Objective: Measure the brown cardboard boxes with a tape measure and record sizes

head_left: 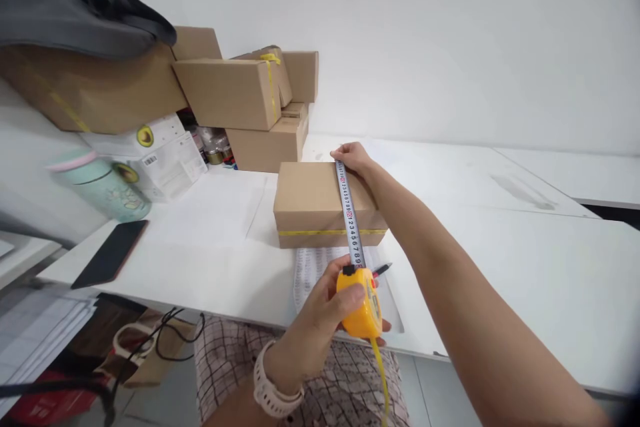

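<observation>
1. Nearest to us, our left hand (324, 315) is wrapped around a yellow tape measure (359, 310) over the near edge of the white surface (225, 277); a pale watch (279, 390) circles that wrist and a yellow strap (382, 370) hangs below the case.
2. Just past the case, we see a printed sheet (310, 270) on the surface, and the tip of a pen (383, 269) mostly hidden behind the case.
3. To the left, a dark flat object (113, 255) lies along the surface's edge.
4. Farther in, a small carton (307, 190) sits on the surface, with our metal blade (351, 223) drawn from the case across its top.
5. At the carton's far edge, our right hand (356, 157) has its fingertips closed on the blade's end.
6. Beyond, on the left, a mint bottle (107, 190) stands before white boxes (173, 167).
7. Farthest off, bigger cardboard boxes (225, 93) are stacked near the wall (425, 47).
</observation>
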Demonstrator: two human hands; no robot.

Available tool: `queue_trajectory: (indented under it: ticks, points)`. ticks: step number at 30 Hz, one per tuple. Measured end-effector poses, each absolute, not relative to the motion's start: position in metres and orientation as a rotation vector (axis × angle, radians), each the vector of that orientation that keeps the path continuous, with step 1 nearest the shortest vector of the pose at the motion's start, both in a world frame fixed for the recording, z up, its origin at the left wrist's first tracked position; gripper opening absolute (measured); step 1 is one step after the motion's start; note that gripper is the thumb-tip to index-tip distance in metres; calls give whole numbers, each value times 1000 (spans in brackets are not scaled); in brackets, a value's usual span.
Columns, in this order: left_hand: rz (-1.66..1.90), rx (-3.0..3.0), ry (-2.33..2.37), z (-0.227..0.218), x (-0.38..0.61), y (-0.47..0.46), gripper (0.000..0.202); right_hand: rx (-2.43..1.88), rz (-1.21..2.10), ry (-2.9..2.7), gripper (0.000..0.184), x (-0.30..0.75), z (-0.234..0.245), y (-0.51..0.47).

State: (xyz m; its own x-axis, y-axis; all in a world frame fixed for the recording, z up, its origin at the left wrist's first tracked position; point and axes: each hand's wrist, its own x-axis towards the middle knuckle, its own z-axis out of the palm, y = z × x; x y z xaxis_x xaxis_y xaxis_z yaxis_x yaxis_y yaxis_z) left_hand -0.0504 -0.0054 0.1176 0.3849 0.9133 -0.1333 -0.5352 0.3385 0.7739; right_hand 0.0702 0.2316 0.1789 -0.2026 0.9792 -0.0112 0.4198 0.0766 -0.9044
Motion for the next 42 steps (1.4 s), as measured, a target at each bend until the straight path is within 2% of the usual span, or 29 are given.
queue_trajectory:
  ticks: [4,11,15,20,23,25,29,34,38,42]
  points:
    - [1026,677,619,120,-47,-9,59,-1463,1052,-1728,52,74,170,243]
    - [1051,622,654,115,-35,-10,55,-1389,1025,-1780,49,79,160,228]
    - [1041,660,715,118,-43,-5,50,-1327,947,-1792,54,84,168,216]
    - [1165,798,853,116,-84,-13,61,-1278,856,-1616,63,110,182,256]
    - [1459,891,1126,109,-110,-7,69,-1350,921,-1485,67,143,164,255]
    - [1589,902,1263,103,-123,4,67,-1372,1016,-1501,71,160,147,234]
    - [1526,894,1246,98,-137,29,57,-1298,1188,-1671,72,168,136,185]
    - [1506,1017,1195,123,-147,53,59,-1362,891,-1867,67,150,171,178]
    - [1535,1111,1169,158,-153,80,51,-1528,568,-2065,62,136,198,208]
    - [1500,1161,1207,175,-150,101,46,-1707,219,-2160,64,113,204,239]
